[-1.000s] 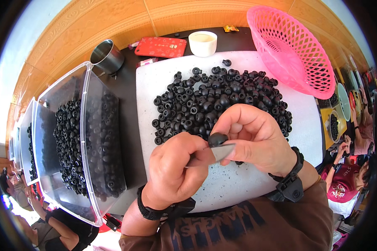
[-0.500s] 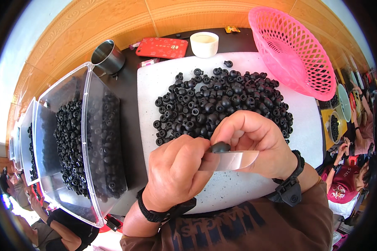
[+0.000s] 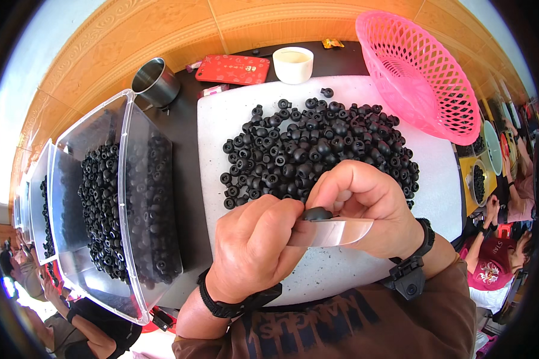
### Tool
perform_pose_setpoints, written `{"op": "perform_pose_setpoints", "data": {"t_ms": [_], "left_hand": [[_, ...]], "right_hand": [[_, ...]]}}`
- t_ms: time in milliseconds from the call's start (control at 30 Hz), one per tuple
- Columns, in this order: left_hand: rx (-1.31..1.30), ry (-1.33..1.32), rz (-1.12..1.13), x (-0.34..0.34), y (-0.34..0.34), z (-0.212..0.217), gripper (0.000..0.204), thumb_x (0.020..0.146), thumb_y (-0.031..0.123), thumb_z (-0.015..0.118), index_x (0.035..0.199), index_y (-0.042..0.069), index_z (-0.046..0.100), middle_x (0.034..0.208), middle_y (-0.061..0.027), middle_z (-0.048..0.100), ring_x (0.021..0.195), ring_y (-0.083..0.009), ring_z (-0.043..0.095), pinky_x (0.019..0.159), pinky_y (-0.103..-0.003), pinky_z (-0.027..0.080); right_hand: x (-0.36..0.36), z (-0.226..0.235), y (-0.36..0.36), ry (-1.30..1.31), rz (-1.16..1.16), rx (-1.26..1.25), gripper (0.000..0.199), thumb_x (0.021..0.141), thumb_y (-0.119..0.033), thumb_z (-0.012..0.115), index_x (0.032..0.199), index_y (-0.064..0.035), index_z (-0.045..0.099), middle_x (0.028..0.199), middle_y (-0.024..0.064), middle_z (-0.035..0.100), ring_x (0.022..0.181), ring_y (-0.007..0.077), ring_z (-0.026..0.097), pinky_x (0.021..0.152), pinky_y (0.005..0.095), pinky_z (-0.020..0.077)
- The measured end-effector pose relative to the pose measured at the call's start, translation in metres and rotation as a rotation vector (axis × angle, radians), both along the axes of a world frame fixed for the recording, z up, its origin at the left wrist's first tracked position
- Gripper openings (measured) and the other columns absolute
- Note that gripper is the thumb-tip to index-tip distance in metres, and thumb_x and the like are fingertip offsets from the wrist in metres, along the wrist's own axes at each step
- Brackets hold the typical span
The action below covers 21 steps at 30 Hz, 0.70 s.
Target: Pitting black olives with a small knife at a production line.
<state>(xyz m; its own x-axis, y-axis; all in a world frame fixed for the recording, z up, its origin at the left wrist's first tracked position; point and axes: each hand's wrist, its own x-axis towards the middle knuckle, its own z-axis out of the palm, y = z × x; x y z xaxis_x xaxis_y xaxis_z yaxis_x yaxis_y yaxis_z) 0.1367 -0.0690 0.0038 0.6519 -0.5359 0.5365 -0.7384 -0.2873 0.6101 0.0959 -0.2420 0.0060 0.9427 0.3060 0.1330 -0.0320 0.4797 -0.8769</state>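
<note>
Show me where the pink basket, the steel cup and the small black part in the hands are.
pink basket point(image 3: 428, 72): head view, on its mesh wall.
steel cup point(image 3: 157, 85): head view, on its side.
small black part point(image 3: 317, 213): head view, on its rounded top, above the blade.

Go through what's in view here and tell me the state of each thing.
Left hand: gripping a flat blade.
Right hand: pinching a small black rubber piece against the blade.
Clear plastic bin: open, holding black pieces.
Pink plastic basket: tilted, looks empty.
Steel cup: upright.

Bright, even daylight; sharp centre, strong fisheye bending at edges.
</note>
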Motion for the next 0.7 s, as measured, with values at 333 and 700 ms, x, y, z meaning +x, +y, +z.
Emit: {"op": "perform_pose_setpoints", "data": {"t_ms": [333, 700], "left_hand": [[-0.008, 0.048, 0.002, -0.005, -0.001, 0.001, 0.020, 0.068, 0.002, 0.066, 0.084, 0.002, 0.053, 0.065, -0.0081, 0.053, 0.052, -0.0245, 0.054, 0.044, -0.033, 0.043], [-0.236, 0.262, 0.174, 0.001, 0.004, -0.005, 0.009, 0.084, 0.000, 0.055, 0.092, 0.000, 0.055, 0.068, -0.0030, 0.054, 0.054, -0.0056, 0.047, 0.047, -0.020, 0.038]], "right_hand": [[-0.006, -0.002, 0.003, -0.099, -0.065, -0.119, 0.020, 0.083, -0.004, 0.061, 0.100, -0.0016, 0.050, 0.088, 0.0019, 0.054, 0.078, 0.0064, 0.052, 0.066, 0.0208, 0.0428], [-0.003, 0.005, 0.001, -0.094, -0.023, 0.000, 0.021, 0.084, 0.001, 0.058, 0.103, 0.0013, 0.049, 0.090, 0.0039, 0.057, 0.075, 0.0050, 0.052, 0.063, 0.0187, 0.0427]]}}
